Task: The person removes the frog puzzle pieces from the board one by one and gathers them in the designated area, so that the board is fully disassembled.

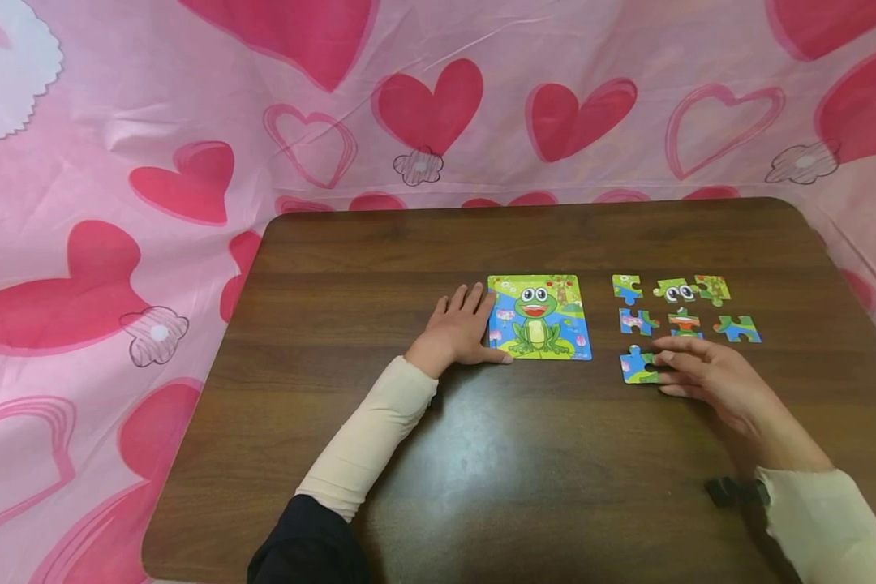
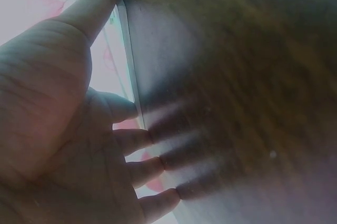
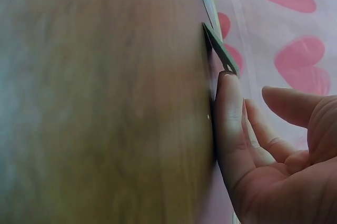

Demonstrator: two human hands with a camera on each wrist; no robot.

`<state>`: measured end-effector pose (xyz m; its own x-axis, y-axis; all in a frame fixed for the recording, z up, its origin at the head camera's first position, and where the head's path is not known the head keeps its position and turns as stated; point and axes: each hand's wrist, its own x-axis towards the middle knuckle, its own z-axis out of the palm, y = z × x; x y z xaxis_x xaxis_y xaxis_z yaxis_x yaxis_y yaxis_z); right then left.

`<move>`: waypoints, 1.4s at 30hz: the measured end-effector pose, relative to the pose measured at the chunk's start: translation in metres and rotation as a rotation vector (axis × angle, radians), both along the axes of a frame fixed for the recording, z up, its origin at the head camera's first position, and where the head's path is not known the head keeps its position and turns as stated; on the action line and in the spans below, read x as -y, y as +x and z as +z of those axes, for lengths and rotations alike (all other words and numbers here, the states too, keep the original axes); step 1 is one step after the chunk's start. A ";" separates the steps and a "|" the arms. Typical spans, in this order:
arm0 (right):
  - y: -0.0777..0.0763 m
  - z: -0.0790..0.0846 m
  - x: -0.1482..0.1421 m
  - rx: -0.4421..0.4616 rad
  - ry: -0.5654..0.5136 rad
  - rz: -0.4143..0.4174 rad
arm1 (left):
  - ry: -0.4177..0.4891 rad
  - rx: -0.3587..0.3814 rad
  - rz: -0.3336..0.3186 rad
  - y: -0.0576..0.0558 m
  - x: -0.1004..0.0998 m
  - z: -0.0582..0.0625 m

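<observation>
My left hand (image 1: 461,328) lies flat with fingers spread at the left edge of a square frog picture (image 1: 538,316), its thumb along the bottom corner. In the left wrist view the fingertips (image 2: 164,163) rest on the wood. My right hand (image 1: 719,377) is beside a blue and green jigsaw piece (image 1: 633,369), fingertips at its right side. The right wrist view has that piece (image 3: 224,52) tilted, one edge raised at a fingertip, while the thumb stands apart from it.
Above the right hand lie two rows of jigsaw pieces, among them a piece with eyes (image 1: 676,292), a mouth piece (image 1: 684,322) and a green-blue piece (image 1: 740,328). Everything is on a brown wooden table (image 1: 380,268). Behind hangs a pink heart-patterned cloth (image 1: 504,49).
</observation>
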<state>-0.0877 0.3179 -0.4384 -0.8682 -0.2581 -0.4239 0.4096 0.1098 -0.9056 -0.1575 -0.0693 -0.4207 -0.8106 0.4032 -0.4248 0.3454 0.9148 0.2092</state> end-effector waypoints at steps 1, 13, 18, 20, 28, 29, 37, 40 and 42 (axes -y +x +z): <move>0.001 0.000 -0.001 -0.005 -0.009 0.001 | -0.002 -0.001 0.001 0.000 0.000 0.000; 0.004 -0.003 -0.015 -0.009 -0.173 0.003 | -0.003 -0.007 0.002 0.001 0.000 0.000; -0.001 0.001 -0.008 -0.023 -0.119 0.037 | 0.003 -0.010 -0.003 0.001 0.001 0.001; -0.005 0.003 -0.003 -0.033 -0.084 0.048 | 0.001 -0.011 -0.002 0.002 0.001 0.002; -0.021 0.007 0.025 -0.044 -0.126 0.070 | 0.008 -0.011 -0.001 0.001 0.000 0.000; -0.024 0.007 0.030 -0.040 -0.112 0.070 | 0.008 -0.011 -0.001 0.001 0.000 -0.001; -0.048 0.011 0.074 -0.053 0.049 0.174 | 0.002 -0.017 0.004 0.001 0.000 -0.001; -0.055 0.013 0.087 -0.058 0.046 0.186 | -0.004 -0.016 0.002 0.001 -0.001 0.000; -0.060 0.013 0.095 -0.059 0.049 0.192 | -0.010 -0.014 -0.002 0.001 -0.001 0.001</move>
<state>-0.1474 0.2227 -0.4249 -0.8286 -0.4015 -0.3902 0.3235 0.2254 -0.9190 -0.1565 -0.0678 -0.4200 -0.8158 0.4004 -0.4173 0.3501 0.9163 0.1946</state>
